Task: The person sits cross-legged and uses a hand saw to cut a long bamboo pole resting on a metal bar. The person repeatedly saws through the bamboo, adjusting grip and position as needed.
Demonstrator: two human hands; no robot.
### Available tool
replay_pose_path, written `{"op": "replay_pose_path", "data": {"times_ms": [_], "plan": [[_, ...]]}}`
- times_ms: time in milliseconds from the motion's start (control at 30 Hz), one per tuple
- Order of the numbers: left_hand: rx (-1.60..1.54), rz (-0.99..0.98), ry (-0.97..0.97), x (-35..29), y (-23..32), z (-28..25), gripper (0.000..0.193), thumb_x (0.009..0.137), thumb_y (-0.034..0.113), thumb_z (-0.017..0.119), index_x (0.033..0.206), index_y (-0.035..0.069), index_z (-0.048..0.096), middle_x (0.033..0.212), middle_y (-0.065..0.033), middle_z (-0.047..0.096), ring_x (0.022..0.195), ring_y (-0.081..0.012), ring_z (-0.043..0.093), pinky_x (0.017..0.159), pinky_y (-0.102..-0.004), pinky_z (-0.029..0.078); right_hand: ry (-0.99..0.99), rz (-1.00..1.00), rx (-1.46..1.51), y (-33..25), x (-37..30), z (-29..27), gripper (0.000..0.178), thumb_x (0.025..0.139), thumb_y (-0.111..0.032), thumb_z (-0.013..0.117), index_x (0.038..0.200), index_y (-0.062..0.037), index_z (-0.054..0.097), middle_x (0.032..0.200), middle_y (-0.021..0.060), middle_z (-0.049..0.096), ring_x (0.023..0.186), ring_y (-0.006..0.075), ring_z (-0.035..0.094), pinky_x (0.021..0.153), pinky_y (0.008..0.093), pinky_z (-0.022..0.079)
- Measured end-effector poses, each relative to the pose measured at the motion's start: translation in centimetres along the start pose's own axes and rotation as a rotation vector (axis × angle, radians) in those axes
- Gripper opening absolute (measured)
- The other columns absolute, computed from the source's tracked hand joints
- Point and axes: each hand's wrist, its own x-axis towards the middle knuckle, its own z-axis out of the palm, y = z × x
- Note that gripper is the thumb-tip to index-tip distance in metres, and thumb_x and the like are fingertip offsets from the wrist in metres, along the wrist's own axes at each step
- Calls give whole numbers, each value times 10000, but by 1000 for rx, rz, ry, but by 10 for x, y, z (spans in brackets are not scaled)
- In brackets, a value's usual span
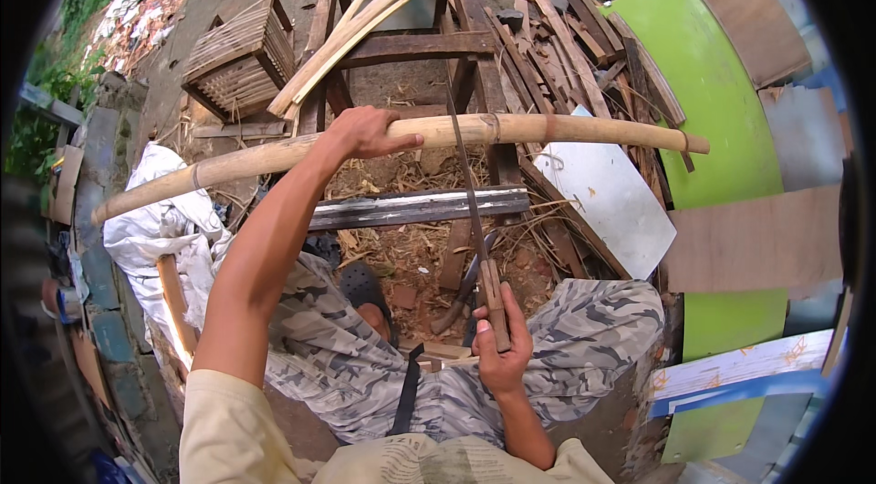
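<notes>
A long, slightly curved bamboo pole [602, 129] lies crosswise in front of me over a dark wooden frame [494, 92]. My left hand [368, 132] is closed round the pole left of its middle, thumb along the top. With my right hand [504, 338] I hold the straight wooden handle of a narrow, long-bladed hand tool [474, 210]. Its dark blade points away from me and crosses the pole to the right of my left hand. The blade shows nearly edge-on, so I cannot tell whether it is a saw or a knife.
Light wooden strips [365, 23] rest on the frame. A slatted wooden crate [242, 60] stands at far left, near white sacking [169, 238]. Scrap wood [575, 46], a white sheet [602, 201] and green panels [721, 110] lie right. A dark painted beam [420, 208] crosses before my knees.
</notes>
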Motion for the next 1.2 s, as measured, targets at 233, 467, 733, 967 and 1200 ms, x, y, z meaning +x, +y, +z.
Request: {"op": "replay_pose_path", "data": {"times_ms": [233,467,733,967,1200], "plan": [[-29,-51,-70,-5,11,-8,1019,747,968,402,1216,124,727,909,-220,735,902,-350,720,836,-491,564,-29,-273,-314,-3,-4,-1,559,931,-52,616,1462,53,477,968,93,707,733,102,597,672,254,497],[76,-33,-3,0,11,-3,912,840,838,390,1235,71,685,937,-238,734,918,-348,718,829,-484,561,-21,-143,-268,-6,-9,15,526,936,-62,625,1434,63,507,955,96,714,742,115,626,682,257,507],[82,2,86,1,31,13,664,912,573,438,1155,-19,614,803,-283,687,748,-409,678,738,-529,534,-2,-248,-363,2,-4,22,502,951,-70,614,1424,64,515,988,109,713,779,101,644,693,245,515],[21,-10,-26,16,32,-9,733,927,617,414,1179,-14,688,938,-298,714,888,-390,704,871,-509,535,30,-227,-326,8,10,32,497,948,-74,620,1411,77,523,1054,146,719,826,131,659,741,275,533],[-32,-83,-133,36,21,-10,662,916,618,435,1126,39,680,830,-260,702,784,-378,670,794,-517,515,9,-313,-395,-5,4,37,495,940,-84,642,1375,125,528,1162,290,698,924,308,753,770,331,583]]}}
